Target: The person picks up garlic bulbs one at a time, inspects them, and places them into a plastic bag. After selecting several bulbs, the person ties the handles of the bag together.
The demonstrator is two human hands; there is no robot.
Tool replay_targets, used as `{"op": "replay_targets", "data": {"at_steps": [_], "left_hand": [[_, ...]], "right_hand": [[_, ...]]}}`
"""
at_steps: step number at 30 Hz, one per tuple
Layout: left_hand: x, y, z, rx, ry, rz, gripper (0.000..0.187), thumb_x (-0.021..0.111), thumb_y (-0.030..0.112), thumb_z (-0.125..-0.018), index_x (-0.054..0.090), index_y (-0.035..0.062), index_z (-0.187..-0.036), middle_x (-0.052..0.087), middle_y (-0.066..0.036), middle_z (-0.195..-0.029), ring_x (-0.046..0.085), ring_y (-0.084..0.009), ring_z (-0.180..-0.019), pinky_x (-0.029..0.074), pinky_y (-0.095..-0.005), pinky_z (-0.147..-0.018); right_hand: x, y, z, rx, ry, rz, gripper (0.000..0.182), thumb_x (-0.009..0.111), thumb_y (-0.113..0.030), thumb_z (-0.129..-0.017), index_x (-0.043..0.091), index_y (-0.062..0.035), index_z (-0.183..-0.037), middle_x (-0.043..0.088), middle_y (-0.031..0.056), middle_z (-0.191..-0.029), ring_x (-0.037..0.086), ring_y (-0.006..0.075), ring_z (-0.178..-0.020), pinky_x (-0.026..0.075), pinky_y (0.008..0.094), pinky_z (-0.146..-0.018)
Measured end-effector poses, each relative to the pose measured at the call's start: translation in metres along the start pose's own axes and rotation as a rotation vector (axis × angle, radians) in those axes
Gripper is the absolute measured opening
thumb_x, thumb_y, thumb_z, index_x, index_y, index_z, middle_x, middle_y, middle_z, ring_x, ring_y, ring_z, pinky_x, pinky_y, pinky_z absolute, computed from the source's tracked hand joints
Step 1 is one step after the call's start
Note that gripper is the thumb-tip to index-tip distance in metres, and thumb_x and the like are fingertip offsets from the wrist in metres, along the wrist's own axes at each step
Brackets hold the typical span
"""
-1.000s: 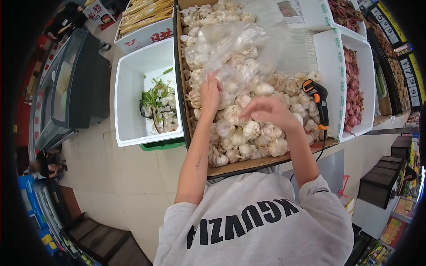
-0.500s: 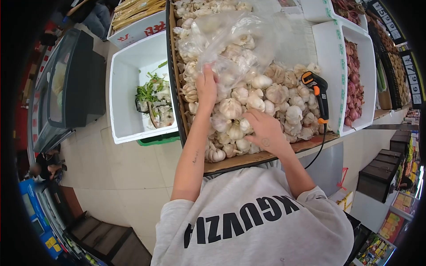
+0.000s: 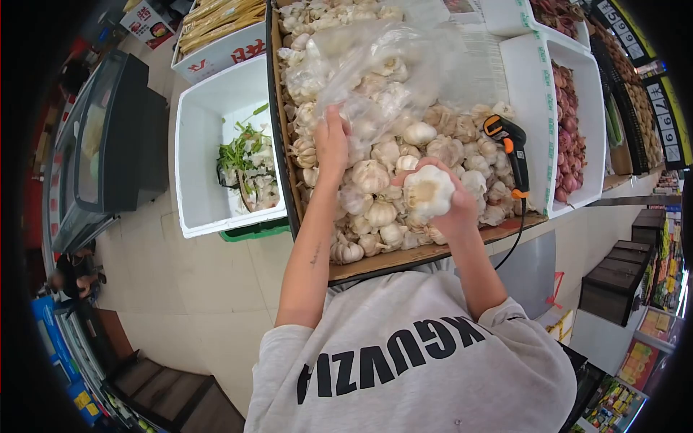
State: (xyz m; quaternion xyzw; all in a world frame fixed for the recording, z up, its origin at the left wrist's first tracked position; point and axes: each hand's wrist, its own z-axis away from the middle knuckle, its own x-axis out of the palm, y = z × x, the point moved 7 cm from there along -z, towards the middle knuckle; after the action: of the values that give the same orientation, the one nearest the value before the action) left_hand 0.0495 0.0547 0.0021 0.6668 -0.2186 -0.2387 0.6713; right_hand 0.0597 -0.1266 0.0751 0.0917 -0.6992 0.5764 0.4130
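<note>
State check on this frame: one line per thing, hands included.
left hand: gripping the plastic bag at its mouth
plastic bag: held open, several garlic bulbs inside, lying on the pile
right hand: lifted off the pile, closed around one bulb
garlic bulb: held, root end facing the camera
garlic crate: heaped full of loose garlic
barcode scanner: resting on the garlic, corded
white bin: mostly bare, green scraps at one side

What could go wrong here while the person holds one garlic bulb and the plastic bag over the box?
1. The right hand cups the white garlic bulb loosely, so it may drop onto the pile.
2. The left hand pinches the thin clear plastic bag, already full of garlic; it might slip or tear.
3. The black and orange handheld scanner lies near the cardboard box edge and could be knocked off.
</note>
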Motion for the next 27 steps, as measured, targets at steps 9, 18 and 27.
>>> {"op": "replay_targets", "data": {"at_steps": [9, 18, 27], "left_hand": [[-0.001, 0.004, 0.002, 0.021, -0.001, 0.029, 0.054, 0.028, 0.037, -0.083, 0.043, 0.0003, -0.048, 0.041, -0.004, -0.046, 0.039, -0.0131, -0.046, 0.032, -0.0262, -0.050], [-0.001, 0.002, 0.002, -0.007, -0.044, -0.003, 0.050, 0.027, 0.036, -0.084, 0.050, -0.0022, -0.062, 0.041, -0.002, -0.048, 0.038, -0.0109, -0.046, 0.032, -0.0251, -0.049], [-0.001, 0.002, 0.001, 0.014, 0.003, 0.027, 0.053, 0.028, 0.038, -0.083, 0.045, 0.0002, -0.049, 0.040, -0.004, -0.045, 0.039, -0.0139, -0.045, 0.033, -0.0262, -0.050]], "right_hand": [[0.005, 0.011, -0.002, 0.007, -0.181, -0.537, 0.056, 0.048, -0.037, -0.069, 0.037, 0.0012, -0.108, 0.040, 0.0179, -0.108, 0.042, 0.0269, -0.098, 0.044, 0.0272, -0.061], [0.007, 0.011, -0.007, 0.030, -0.005, -0.619, 0.053, 0.043, -0.036, -0.072, 0.037, 0.0013, -0.109, 0.042, 0.0173, -0.100, 0.038, 0.0130, -0.052, 0.033, 0.0212, -0.045], [-0.001, 0.016, -0.016, 0.040, -0.007, -0.712, 0.046, 0.040, -0.031, -0.078, 0.035, 0.0002, -0.111, 0.040, 0.0186, -0.107, 0.046, 0.0177, -0.084, 0.040, 0.0250, -0.058]]}}
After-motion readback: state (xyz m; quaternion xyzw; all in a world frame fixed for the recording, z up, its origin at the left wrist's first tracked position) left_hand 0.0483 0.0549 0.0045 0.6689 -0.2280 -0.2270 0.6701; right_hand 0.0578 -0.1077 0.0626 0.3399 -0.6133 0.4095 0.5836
